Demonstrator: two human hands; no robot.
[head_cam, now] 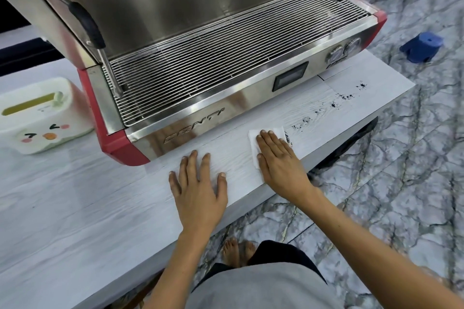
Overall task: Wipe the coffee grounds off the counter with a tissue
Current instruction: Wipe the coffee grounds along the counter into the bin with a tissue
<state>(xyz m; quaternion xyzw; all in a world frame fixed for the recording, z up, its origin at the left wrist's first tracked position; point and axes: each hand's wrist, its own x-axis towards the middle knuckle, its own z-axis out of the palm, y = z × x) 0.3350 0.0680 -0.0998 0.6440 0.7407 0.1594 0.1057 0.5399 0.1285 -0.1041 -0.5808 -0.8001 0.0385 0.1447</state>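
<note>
Coffee grounds [336, 104], dark loose specks, are sitting in a broken trail along the front strip of the pale wood-grain counter [75, 208], running from right beside the folded white paper tissue [253, 144] out toward the counter's far right corner. Starting at the fingers: the right hand [277, 158] is lying flat with straight fingers pressing the tissue down onto the counter, not pinching or bunching it, just holding it pinned under the palm. A small clump of grounds is touching the tissue's right edge. The left hand [198, 189] is resting open on bare counter just beside it, fingers spread, holding nothing, looks like it's just bracing.

Moving outward, the big stainless steel espresso machine with red corners [226, 78] is sitting right behind the tissue, and a white tissue box with a cartoon face [42, 120] is off to the left.

So I'd say the wiping is only getting started, since most of the trail is looking untouched. Next move probably needs a firm flat sweep rightward along the trail, then gathering the grounds into the tissue so they aren't getting shoved off the edge onto the marble floor [401, 183].
</note>
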